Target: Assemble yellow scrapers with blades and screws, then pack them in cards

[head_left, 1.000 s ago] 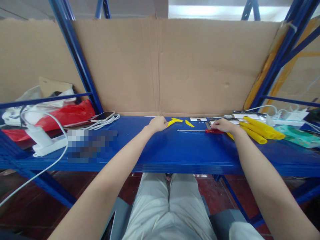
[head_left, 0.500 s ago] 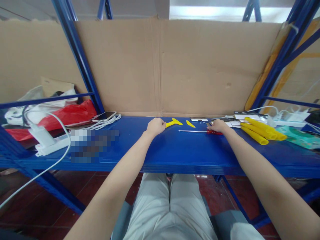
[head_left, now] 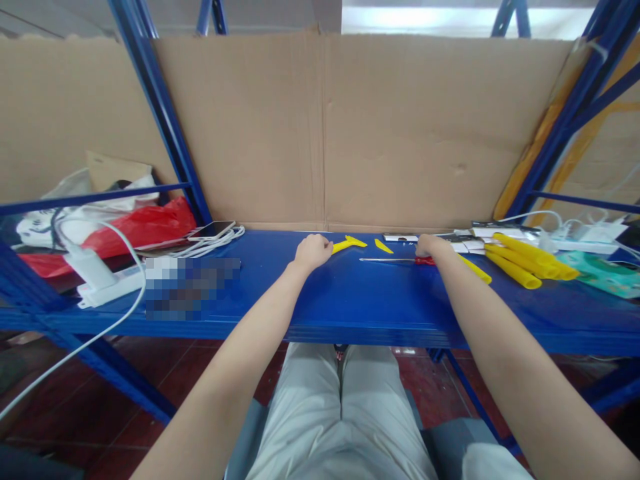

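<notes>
My left hand (head_left: 313, 252) is closed around the handle of a yellow tool with a T-shaped head (head_left: 353, 242), which lies low over the table. Just right of its head is a small flat yellow piece (head_left: 383, 247). My right hand (head_left: 431, 247) has its fingers curled downward at the red handle of a screwdriver (head_left: 387, 260). The fingertips are hidden, and whatever they may hold does not show. Beyond my right wrist, a yellow tube-like piece (head_left: 477, 270) is partly covered by the forearm. A flat white-and-dark item (head_left: 400, 238) lies behind the screwdriver.
Several yellow tubes (head_left: 535, 262) are heaped at right on the blue table (head_left: 345, 297), beside a teal packet (head_left: 600, 270). At left are a white power strip (head_left: 110, 289), coiled white cable (head_left: 215, 241) and a red bag (head_left: 145, 223). A cardboard panel (head_left: 380, 133) closes the back.
My right hand has shifted slightly left and curled further down over the red handle. More of a yellow piece shows beyond the forearm. My left hand keeps its grip on the yellow tool.
</notes>
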Demonstrator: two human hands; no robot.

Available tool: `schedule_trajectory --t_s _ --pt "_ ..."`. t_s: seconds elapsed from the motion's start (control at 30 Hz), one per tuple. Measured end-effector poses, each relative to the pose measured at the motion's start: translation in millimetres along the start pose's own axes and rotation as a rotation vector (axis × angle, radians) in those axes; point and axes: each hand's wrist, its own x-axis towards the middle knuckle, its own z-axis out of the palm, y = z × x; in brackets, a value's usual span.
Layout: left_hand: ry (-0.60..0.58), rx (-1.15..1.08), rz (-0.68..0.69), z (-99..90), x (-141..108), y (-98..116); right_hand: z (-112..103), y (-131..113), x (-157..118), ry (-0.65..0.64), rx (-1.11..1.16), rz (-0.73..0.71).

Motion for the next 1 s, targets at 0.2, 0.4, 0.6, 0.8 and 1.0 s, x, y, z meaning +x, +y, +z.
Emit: schedule_trajectory --t_s 0.2,0.4,0.6,0.8,1.0 --pt "0.006 0.015 0.005 2.4 1.5 -0.8 -3.4 -11.2 -2.7 -0.084 -0.075 0.058" --pt "-0.003 0.008 0.01 3.0 2.0 -1.7 -2.3 -12.8 -4.8 -0.042 -0.124 0.014" --pt "-0.005 -0.003 0.018 3.0 1.9 -2.0 -4.3 -11.2 -9.5 -0.011 -0.122 0.02" --pt "-0.001 0.0 0.036 5.6 3.4 -3.9 2.7 3.6 -5.7 0.051 -0.013 0.079" --pt "-0.003 -0.016 0.065 7.6 4.9 -6.0 11.7 14.6 -3.3 0.135 0.109 0.147"
